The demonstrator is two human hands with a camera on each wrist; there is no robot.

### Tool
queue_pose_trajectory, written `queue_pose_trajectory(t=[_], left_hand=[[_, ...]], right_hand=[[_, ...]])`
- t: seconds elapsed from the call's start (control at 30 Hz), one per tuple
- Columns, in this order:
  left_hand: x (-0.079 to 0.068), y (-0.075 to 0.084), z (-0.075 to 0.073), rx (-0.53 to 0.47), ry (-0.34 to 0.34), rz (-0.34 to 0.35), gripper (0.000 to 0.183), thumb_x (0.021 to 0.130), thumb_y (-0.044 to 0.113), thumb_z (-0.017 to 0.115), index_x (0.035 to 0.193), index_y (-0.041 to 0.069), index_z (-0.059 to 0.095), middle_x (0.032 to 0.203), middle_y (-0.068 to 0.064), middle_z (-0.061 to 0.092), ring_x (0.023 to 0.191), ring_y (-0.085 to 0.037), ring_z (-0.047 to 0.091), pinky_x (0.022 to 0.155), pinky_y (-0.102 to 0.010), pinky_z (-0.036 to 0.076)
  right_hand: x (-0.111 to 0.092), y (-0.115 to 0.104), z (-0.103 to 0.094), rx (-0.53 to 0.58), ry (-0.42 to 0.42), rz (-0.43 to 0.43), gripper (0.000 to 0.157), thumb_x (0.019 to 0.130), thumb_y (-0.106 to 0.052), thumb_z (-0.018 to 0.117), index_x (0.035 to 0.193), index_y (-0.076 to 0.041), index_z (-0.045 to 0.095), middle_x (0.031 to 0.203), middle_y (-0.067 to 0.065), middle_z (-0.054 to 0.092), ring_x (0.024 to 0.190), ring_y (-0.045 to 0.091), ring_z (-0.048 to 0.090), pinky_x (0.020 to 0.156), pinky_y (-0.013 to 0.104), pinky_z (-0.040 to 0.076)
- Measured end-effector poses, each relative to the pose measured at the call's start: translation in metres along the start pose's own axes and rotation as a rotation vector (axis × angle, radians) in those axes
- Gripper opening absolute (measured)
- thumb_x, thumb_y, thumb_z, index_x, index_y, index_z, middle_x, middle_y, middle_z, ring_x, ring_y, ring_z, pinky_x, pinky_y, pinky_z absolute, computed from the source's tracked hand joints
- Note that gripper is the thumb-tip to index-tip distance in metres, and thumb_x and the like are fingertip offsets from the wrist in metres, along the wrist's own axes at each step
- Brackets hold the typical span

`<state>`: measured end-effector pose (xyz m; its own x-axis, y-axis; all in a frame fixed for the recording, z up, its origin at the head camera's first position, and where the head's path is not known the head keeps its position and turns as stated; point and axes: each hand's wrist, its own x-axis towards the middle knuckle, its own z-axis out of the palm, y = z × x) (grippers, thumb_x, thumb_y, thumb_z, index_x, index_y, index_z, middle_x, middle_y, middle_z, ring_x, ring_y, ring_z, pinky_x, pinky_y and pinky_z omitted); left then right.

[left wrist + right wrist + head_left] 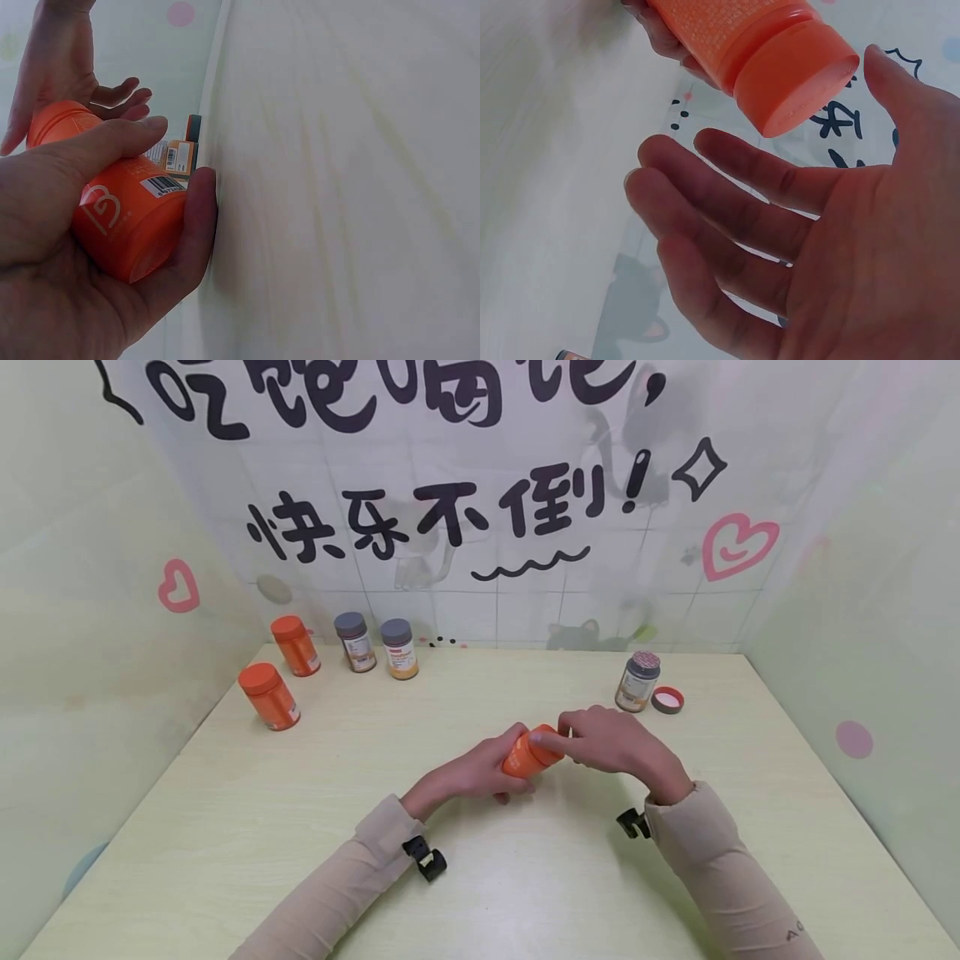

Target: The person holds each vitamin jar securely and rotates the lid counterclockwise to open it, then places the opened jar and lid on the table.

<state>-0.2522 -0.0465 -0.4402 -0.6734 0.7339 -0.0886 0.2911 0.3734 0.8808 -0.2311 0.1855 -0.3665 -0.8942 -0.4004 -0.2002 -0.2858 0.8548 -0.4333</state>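
Note:
My left hand (480, 770) grips an orange plastic bottle (522, 760) by its body, tilted with its capped end toward the right. The left wrist view shows a barcode label (163, 185) and a white logo on the bottle, with the thumb and fingers wrapped around it. Close by the orange screw cap (799, 75) is my right hand (611, 739). Its fingers are relaxed and spread in the right wrist view, the thumb near the cap's edge and the palm facing it, with a gap between fingers and cap.
Two orange bottles, one farther back (297, 649) and one nearer (272, 700), stand at the left. Two grey-capped bottles, one (356, 645) beside the other (401, 653), stand at the back. At right, a bottle with a patterned seal (637, 683) stands by an upturned cap (667, 699). Walls enclose the table (480, 893).

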Motion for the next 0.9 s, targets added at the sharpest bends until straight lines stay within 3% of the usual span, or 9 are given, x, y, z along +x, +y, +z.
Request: queue_pose_trajectory(t=[0.17, 0.63, 0.9], left_hand=[[-0.0001, 0.0014, 0.0002, -0.004, -0.003, 0.003, 0.047, 0.093, 0.010, 0.073, 0.129, 0.019, 0.044, 0.116, -0.005, 0.059, 0.081, -0.019, 0.064, 0.065, -0.032, 0.061], [-0.0004, 0.0003, 0.0000, 0.007, 0.001, -0.002, 0.047, 0.093, 0.010, 0.073, 0.128, 0.019, 0.044, 0.116, -0.005, 0.060, 0.087, -0.021, 0.064, 0.065, -0.032, 0.061], [0.0003, 0.0007, 0.0003, 0.008, 0.003, -0.003, 0.047, 0.092, 0.009, 0.074, 0.127, 0.019, 0.044, 0.114, -0.005, 0.060, 0.089, -0.021, 0.064, 0.064, -0.033, 0.062]], right_hand=[[-0.0002, -0.0005, 0.0004, -0.014, -0.001, 0.006, 0.063, 0.096, -0.072, 0.049, 0.087, -0.013, 0.071, 0.079, 0.002, 0.070, 0.069, 0.013, 0.064, 0.063, 0.031, 0.047], [0.0020, -0.0005, 0.0003, 0.008, -0.026, -0.060, 0.040, 0.095, -0.056, 0.062, 0.105, -0.018, 0.064, 0.077, 0.001, 0.067, 0.065, 0.014, 0.061, 0.061, 0.032, 0.048], [0.0021, -0.0004, 0.0000, -0.014, -0.013, -0.075, 0.042, 0.093, -0.055, 0.064, 0.112, -0.018, 0.063, 0.076, 0.000, 0.064, 0.065, 0.016, 0.058, 0.061, 0.031, 0.047]])
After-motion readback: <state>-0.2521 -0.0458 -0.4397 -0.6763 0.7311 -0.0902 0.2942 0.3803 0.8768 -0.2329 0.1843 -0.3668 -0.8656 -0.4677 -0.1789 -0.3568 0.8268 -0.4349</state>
